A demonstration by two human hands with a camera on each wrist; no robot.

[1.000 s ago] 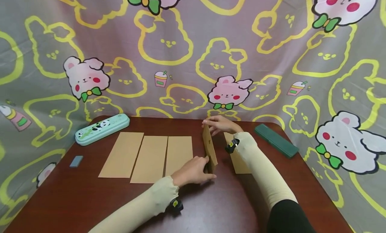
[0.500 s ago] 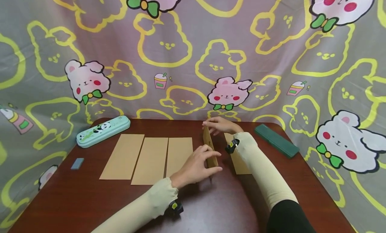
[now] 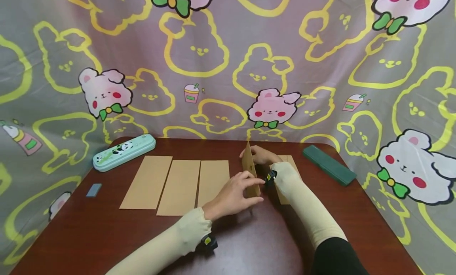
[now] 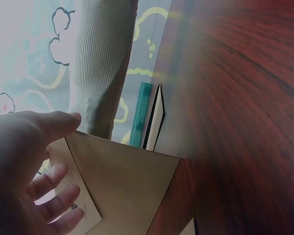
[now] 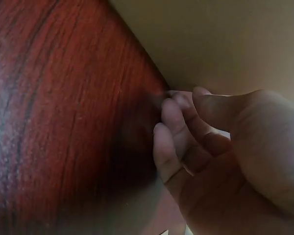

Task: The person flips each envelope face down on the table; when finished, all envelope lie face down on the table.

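A kraft paper envelope stands on its long edge on the table, its flap with a small round fastener facing left. At its near end, my left hand has thumb and index finger spread either side of the end. In the left wrist view, the left hand's thumb tip lies right at the envelope's corner, and the other fingers curve loosely before the flap. My right hand holds the far end from the right. In the right wrist view, the right hand's thumb and fingers meet low around the envelope's edge, close to the table.
Flat kraft pieces lie side by side on the left. Another kraft piece lies under the right forearm. A panda pencil case, a blue eraser-like block and a dark green case flank them.
My left hand has let go of the envelope's lower near corner and risen, fingers spreading. My right hand has slid from the top far corner down along the envelope's far end.
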